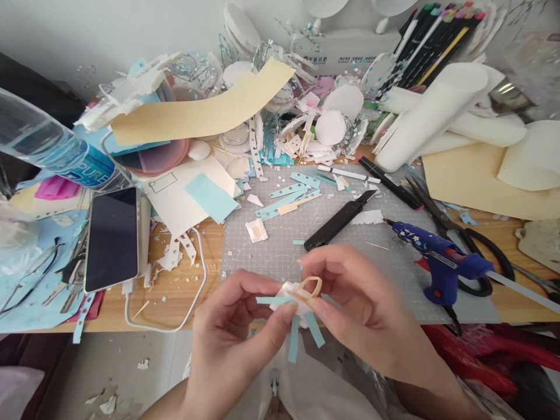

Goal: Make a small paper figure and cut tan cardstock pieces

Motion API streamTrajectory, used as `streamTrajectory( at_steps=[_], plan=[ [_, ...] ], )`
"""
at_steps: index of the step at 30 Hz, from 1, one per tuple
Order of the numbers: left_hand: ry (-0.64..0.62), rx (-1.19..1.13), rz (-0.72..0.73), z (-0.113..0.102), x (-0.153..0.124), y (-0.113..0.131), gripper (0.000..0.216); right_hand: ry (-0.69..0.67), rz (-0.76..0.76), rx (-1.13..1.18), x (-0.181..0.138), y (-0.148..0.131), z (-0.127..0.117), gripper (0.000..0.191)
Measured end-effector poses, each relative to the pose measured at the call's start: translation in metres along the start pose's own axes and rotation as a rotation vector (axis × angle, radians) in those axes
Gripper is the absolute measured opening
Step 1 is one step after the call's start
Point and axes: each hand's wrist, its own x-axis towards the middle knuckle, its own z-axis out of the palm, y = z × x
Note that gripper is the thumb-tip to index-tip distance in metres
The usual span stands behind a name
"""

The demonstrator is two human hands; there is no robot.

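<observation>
Close to the table's front edge, my left hand [249,326] pinches a small white paper piece [286,290] that has light-blue paper strips [294,338] sticking out to the left and downward. From the other side, my right hand [354,303] has its thumb and fingers closed on a tan paper loop [312,287] that lies against the white piece. How the loop joins the white piece is hidden by my fingers. Beyond my hands, a black utility knife [336,221] with its blade out rests on the grey cutting mat [271,245].
A blue glue gun [441,251] and black scissors [450,224] lie at the right. Phone [111,239], white cable [203,274] and tilted water bottle [65,146] are at the left. Paper scraps, white foam rolls [433,114] and markers [437,46] crowd the back.
</observation>
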Motion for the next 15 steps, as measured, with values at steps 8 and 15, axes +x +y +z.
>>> streamTrajectory(
  at_steps=[8,15],
  plan=[
    [-0.028,-0.031,-0.018,-0.0013,-0.0027,-0.0029,0.017,0.019,0.066,0.068,-0.0039,0.0001,0.0006,0.031],
    [-0.034,-0.067,-0.075,-0.0031,0.0,-0.0046,0.014,0.049,0.057,0.073,-0.0033,0.0039,0.0036,0.024]
  ],
)
